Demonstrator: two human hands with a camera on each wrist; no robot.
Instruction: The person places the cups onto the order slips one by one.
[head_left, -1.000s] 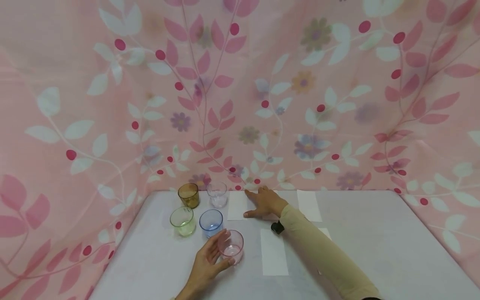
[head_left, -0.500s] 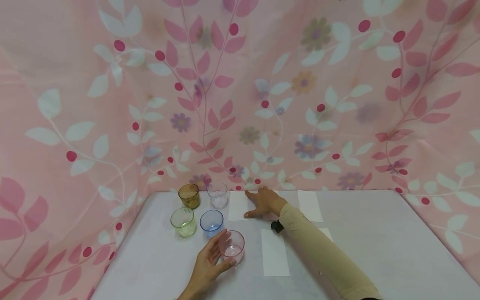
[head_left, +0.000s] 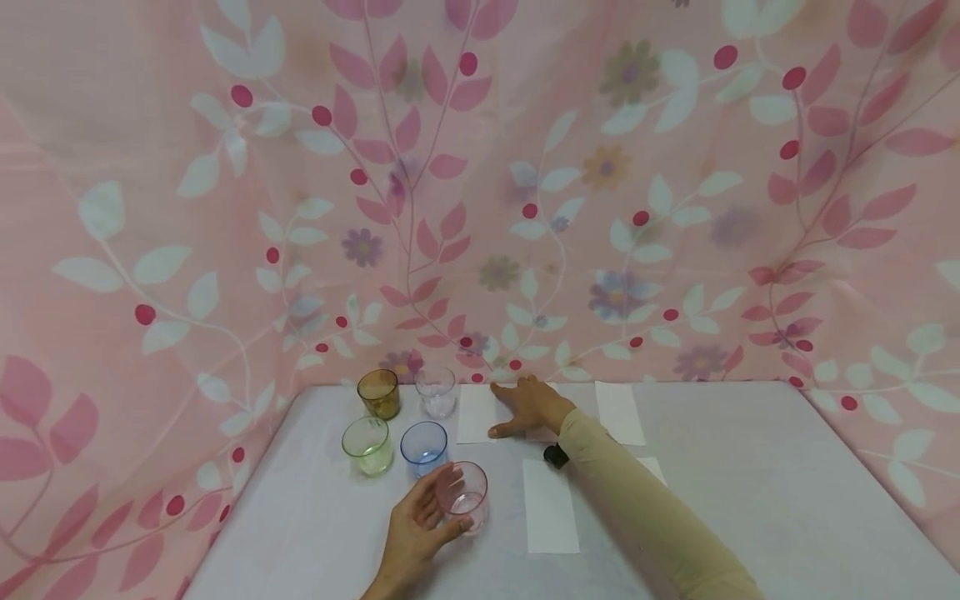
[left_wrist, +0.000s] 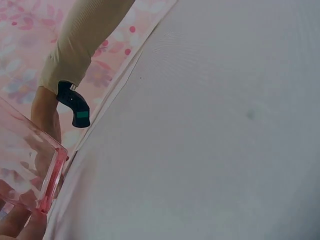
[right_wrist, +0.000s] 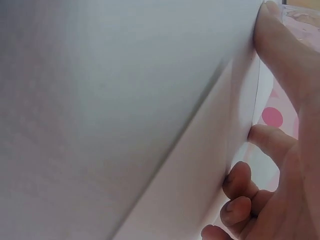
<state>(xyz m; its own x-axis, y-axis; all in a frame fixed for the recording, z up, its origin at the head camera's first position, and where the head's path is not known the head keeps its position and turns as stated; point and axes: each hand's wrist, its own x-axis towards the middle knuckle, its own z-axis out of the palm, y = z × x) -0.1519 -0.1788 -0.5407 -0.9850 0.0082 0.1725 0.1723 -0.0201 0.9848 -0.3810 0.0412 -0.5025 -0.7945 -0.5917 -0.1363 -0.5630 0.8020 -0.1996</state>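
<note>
My left hand [head_left: 411, 532] holds a clear pink glass [head_left: 472, 492] near the front middle of the table, thumb on its near side and fingers round its left. In the left wrist view the pink glass [left_wrist: 52, 182] shows at the left edge above the fingertips. Farther back, my right hand [head_left: 534, 407] spreads over white paper, its fingertips pressing down. One white sheet [head_left: 471, 417] lies under its thumb side, and the right wrist view shows a paper edge [right_wrist: 185, 150] beside the fingers. A blue glass [head_left: 424, 450] stands just behind the pink one.
A green glass [head_left: 367, 450], an amber glass [head_left: 379, 396] and a clear glass [head_left: 437, 396] stand at the back left. More white sheets lie at the front [head_left: 551, 510] and back right [head_left: 621, 414]. A flowered pink curtain [head_left: 495, 208] rises behind the table [head_left: 750, 483].
</note>
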